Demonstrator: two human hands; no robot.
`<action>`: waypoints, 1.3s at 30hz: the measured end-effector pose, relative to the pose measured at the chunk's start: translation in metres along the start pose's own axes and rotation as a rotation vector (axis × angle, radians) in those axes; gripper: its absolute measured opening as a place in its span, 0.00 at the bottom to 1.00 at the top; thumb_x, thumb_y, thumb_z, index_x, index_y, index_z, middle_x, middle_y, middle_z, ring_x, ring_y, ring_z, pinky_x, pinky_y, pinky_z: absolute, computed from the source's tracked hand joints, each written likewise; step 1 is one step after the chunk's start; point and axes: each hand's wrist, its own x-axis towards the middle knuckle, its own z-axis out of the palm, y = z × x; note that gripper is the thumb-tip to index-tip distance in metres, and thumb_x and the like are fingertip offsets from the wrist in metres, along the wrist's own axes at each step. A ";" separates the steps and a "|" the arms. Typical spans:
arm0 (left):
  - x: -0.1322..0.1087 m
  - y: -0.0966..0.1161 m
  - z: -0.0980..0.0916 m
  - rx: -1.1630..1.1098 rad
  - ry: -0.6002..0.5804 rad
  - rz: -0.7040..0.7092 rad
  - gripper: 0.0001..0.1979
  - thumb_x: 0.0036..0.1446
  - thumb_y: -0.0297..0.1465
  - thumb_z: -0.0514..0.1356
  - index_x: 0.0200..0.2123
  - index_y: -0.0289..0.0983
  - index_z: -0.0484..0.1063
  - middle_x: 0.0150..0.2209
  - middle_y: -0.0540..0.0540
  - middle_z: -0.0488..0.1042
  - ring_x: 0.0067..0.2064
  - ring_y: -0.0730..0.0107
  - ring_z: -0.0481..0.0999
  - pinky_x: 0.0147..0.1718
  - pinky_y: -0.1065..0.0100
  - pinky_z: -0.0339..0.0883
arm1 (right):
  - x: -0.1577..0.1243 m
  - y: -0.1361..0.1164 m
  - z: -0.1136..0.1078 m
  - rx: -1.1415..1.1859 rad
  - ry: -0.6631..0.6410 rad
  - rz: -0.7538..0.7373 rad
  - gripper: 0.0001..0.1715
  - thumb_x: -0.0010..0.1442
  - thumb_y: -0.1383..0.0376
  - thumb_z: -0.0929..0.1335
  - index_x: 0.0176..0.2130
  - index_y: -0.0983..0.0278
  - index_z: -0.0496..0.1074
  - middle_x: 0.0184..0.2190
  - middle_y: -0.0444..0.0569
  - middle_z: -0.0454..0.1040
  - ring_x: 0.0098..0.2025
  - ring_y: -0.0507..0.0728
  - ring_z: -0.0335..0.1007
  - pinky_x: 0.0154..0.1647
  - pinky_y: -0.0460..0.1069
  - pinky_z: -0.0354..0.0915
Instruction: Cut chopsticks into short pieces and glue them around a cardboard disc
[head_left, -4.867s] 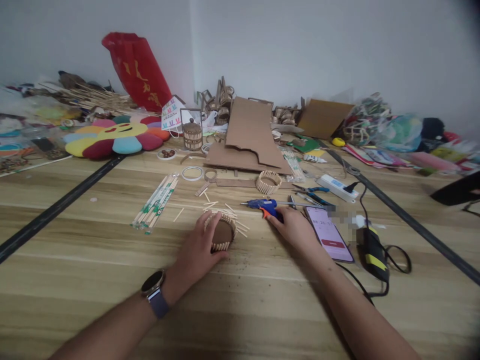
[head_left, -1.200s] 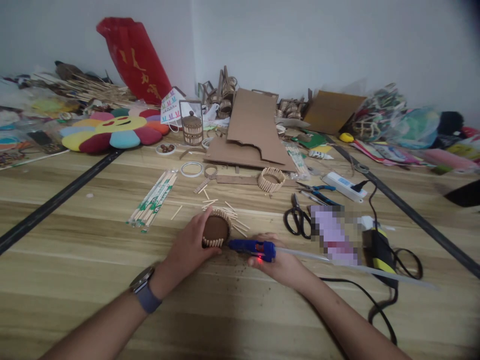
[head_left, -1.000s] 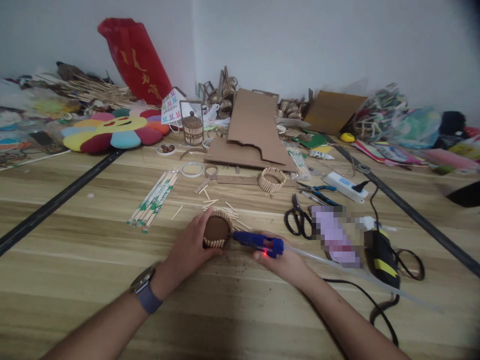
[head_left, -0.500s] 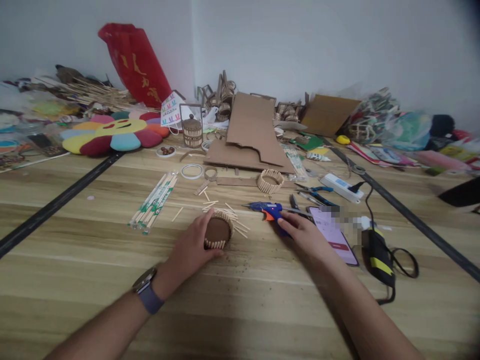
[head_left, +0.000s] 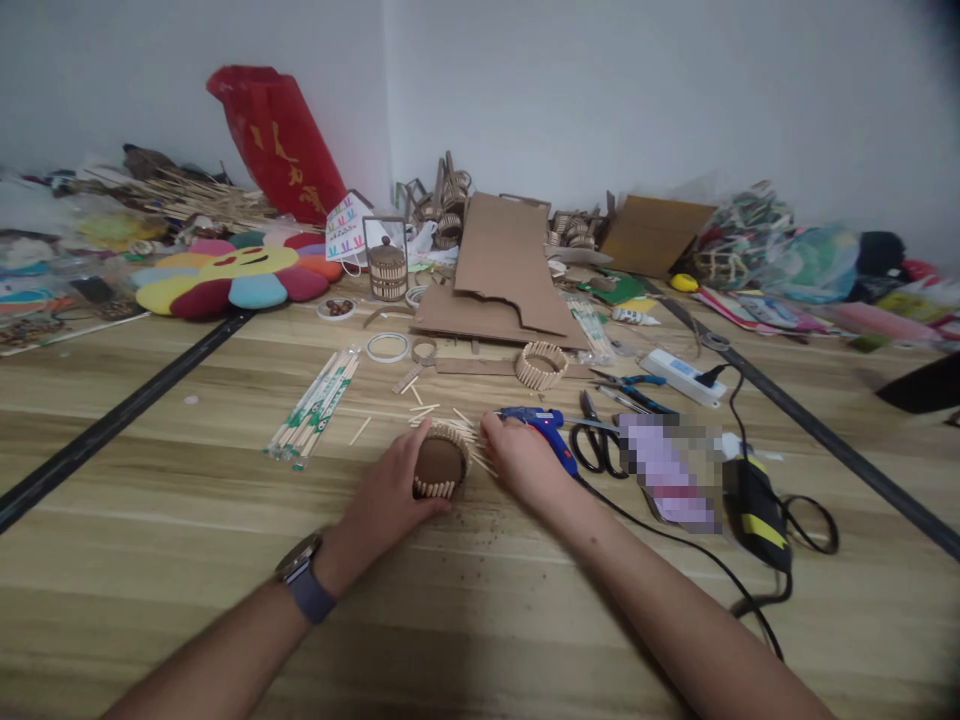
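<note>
My left hand [head_left: 390,495] is wrapped round a small round basket [head_left: 439,464] with a brown cardboard base and a rim of short wooden sticks, tipped on its side on the wooden table [head_left: 480,610]. A watch is on that wrist. My right hand [head_left: 525,458] rests just right of the basket, fingers bunched over the loose short sticks [head_left: 480,452]; what they pinch is hidden. The blue glue gun [head_left: 536,421] lies on the table behind that hand, its black cord running back to the right.
Black scissors [head_left: 592,440], a blurred phone [head_left: 664,468], pliers [head_left: 630,385], a white power strip [head_left: 679,368] and a black-yellow tool [head_left: 757,510] lie to the right. Wrapped chopsticks [head_left: 315,400], a stick ring [head_left: 540,363] and cardboard sheets [head_left: 499,270] are farther back.
My right hand has let go of the glue gun, which now lies on the table, and has moved left to the loose sticks beside the basket. My left hand stays on the basket.
</note>
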 end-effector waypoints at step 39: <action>0.002 -0.001 -0.002 -0.013 -0.010 0.024 0.55 0.43 0.33 0.76 0.69 0.42 0.49 0.66 0.34 0.63 0.66 0.42 0.63 0.63 0.41 0.60 | -0.026 0.004 -0.021 0.432 0.140 -0.515 0.03 0.58 0.70 0.73 0.34 0.61 0.79 0.56 0.53 0.71 0.60 0.66 0.60 0.59 0.60 0.57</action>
